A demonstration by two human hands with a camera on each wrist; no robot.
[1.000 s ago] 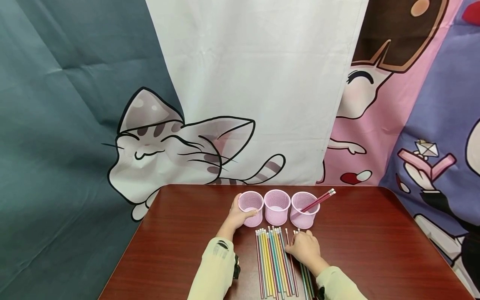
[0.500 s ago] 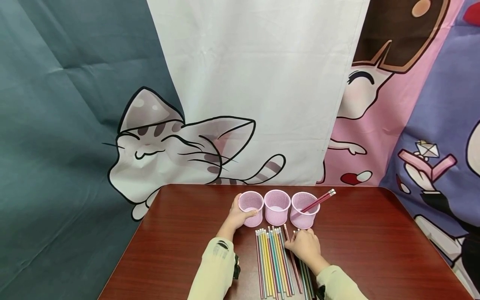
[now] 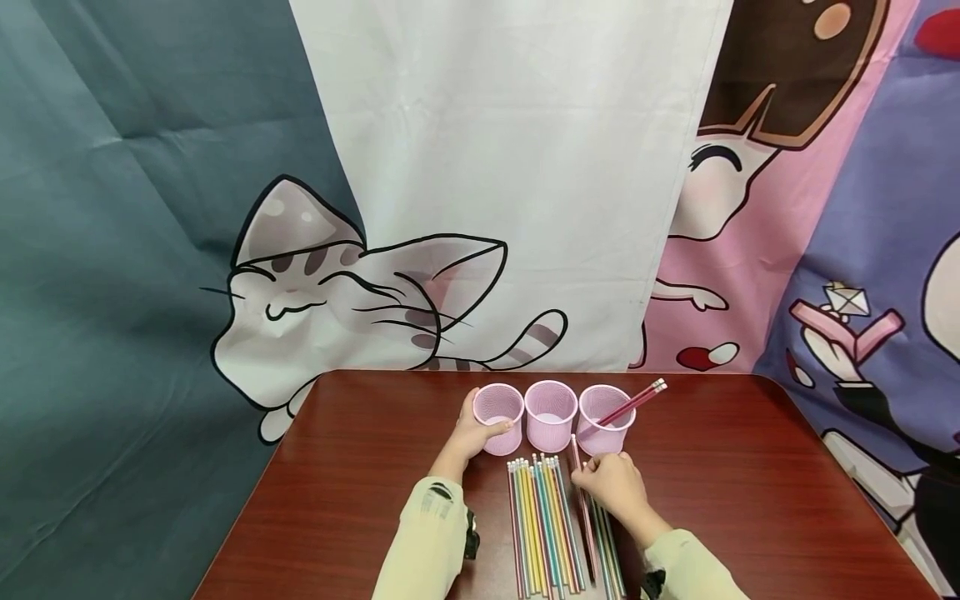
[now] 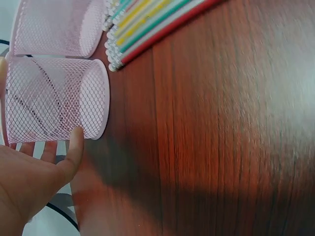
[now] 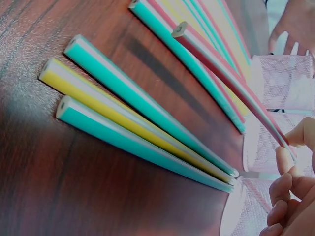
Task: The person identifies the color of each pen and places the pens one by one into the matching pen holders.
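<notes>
My left hand grips the leftmost pink mesh pen cup, its thumb on the near side and its other fingers round the outer side. Between thumb and fingertip, my right hand pinches a red-and-white striped pencil near its eraser end. That pencil is tilted and raised off the table, with its flat unsharpened end toward me. Red pencils lean in the right mesh cup. The middle mesh cup stands between the other two, with no pencils visible inside.
Several striped pencils lie side by side in front of the cups. Two green pencils and a yellow pencil lie apart, beneath my right forearm. A dark red wooden table meets a printed curtain behind.
My right hand has separated a red pencil from the row, lifted it and shifted it slightly toward the cups. The left hand keeps its grip on the left cup.
</notes>
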